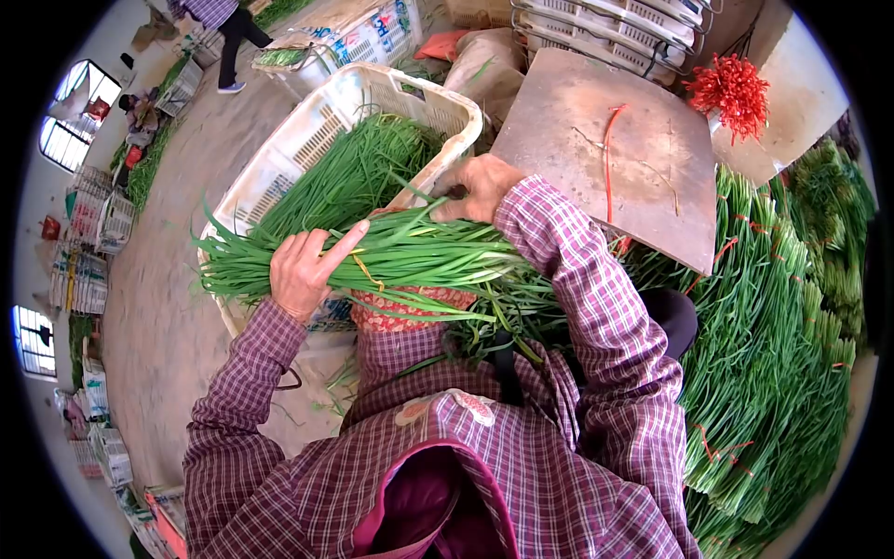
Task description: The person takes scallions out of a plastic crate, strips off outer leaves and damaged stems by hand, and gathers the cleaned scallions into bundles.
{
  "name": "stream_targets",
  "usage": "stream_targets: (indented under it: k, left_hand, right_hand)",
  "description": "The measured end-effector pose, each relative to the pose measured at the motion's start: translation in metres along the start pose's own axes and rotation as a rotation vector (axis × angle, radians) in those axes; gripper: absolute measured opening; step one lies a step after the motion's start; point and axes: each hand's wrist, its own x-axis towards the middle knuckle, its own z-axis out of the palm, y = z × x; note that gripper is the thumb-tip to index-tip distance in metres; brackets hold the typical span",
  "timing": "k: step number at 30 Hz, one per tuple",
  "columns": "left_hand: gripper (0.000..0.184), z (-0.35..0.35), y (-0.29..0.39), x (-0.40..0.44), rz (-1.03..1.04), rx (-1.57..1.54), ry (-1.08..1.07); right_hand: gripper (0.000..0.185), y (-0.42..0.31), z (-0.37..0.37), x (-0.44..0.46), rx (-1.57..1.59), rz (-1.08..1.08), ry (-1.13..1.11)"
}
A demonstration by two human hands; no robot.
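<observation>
The left hand [300, 272] clasps the bunch [433, 256], index finger out; the right hand [482, 186] seems to pinch stems along its upper edge. The bunch hangs over the crate [467, 119]. Arranging seems underway; shifting stems calls for steady left fingers.

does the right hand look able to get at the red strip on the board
Probably yes: the right hand is close to the board and nothing seems to cover the red strip, though that hand is on the green bundle.
</observation>
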Motion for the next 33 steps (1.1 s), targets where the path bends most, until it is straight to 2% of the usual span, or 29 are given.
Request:
stream_targets:
  k: [1,2,4,5,6,8,10,12,14,16,18,20,21,22,24,26,28,30,31,32,33]
  left_hand:
    - [0.084,0.001,0.000,0.000,-0.006,-0.002,-0.003]
    - [0.084,0.002,-0.001,0.000,-0.008,-0.004,-0.004]
    - [0.084,0.005,-0.001,-0.001,-0.029,-0.025,0.026]
    - [0.084,0.006,-0.002,-0.002,-0.029,-0.028,0.025]
    - [0.084,0.006,-0.002,-0.003,-0.028,-0.027,0.017]
    - [0.084,0.006,-0.002,-0.003,-0.027,-0.027,0.013]
    - [0.083,0.004,-0.001,-0.003,-0.020,-0.056,0.008]
    - [0.082,0.001,-0.001,0.000,-0.010,-0.049,0.013]
    - [0.081,0.001,0.001,0.000,-0.003,-0.047,0.017]
    - [0.080,0.002,0.000,0.000,-0.019,-0.055,0.010]
    - [0.080,0.004,0.000,-0.002,-0.017,-0.049,0.013]
    - [0.080,0.005,0.000,-0.001,-0.013,-0.044,0.022]
    - [0.080,0.004,-0.001,0.001,-0.009,-0.055,0.022]
    - [0.079,0.004,0.000,0.000,-0.007,-0.064,0.022]
    - [0.079,0.004,-0.002,0.000,0.005,-0.042,0.011]
    - [0.078,0.006,-0.003,-0.003,0.018,-0.021,0.004]
    - [0.077,0.007,-0.003,-0.006,-0.028,-0.092,0.008]
    - [0.077,0.005,-0.001,-0.001,-0.026,-0.074,0.024]
    - [0.077,0.003,0.000,0.000,-0.016,-0.062,0.041]
    - [0.077,0.003,0.000,0.000,-0.015,-0.063,0.040]
    - [0.077,0.002,0.000,0.002,-0.005,-0.044,0.028]
  right_hand:
    - [0.034,0.000,0.004,-0.001,-0.003,-0.093,0.136]
    - [0.034,0.002,0.004,-0.003,-0.003,-0.092,0.133]
    - [0.020,0.000,0.001,-0.013,0.392,0.146,0.234]
    - [0.015,-0.005,0.000,-0.021,0.565,0.194,0.296]
    - [0.015,0.001,0.000,-0.025,0.565,0.199,0.296]
    - [0.015,0.022,-0.006,-0.041,0.828,0.154,0.446]
    - [0.014,0.042,-0.020,-0.065,0.816,0.225,0.534]
    - [0.014,0.052,-0.028,-0.089,0.600,0.317,0.587]
    - [0.011,0.091,-0.030,-0.112,0.560,0.302,0.726]
    - [0.009,0.086,-0.040,-0.130,0.331,0.477,0.761]
    - [0.014,0.096,-0.035,-0.143,0.094,0.406,0.749]
    - [0.019,0.124,-0.029,-0.153,-0.258,0.229,0.776]
    - [0.019,0.136,-0.025,-0.158,-0.385,0.359,0.716]
    - [0.019,0.134,-0.025,-0.161,-0.387,0.357,0.713]
    - [0.015,0.131,-0.022,-0.165,-0.552,0.593,0.611]
    - [0.012,0.144,-0.034,-0.175,-0.568,0.833,0.585]
    - [0.014,0.178,-0.045,-0.209,-0.668,0.825,0.667]
    - [0.015,0.170,-0.056,-0.225,-0.489,0.769,0.484]
    - [0.018,0.123,-0.056,-0.213,-0.519,0.856,0.316]
    - [0.021,0.110,-0.044,-0.214,-0.440,0.693,0.344]
    - [0.025,0.072,-0.042,-0.203,-0.606,0.434,0.389]
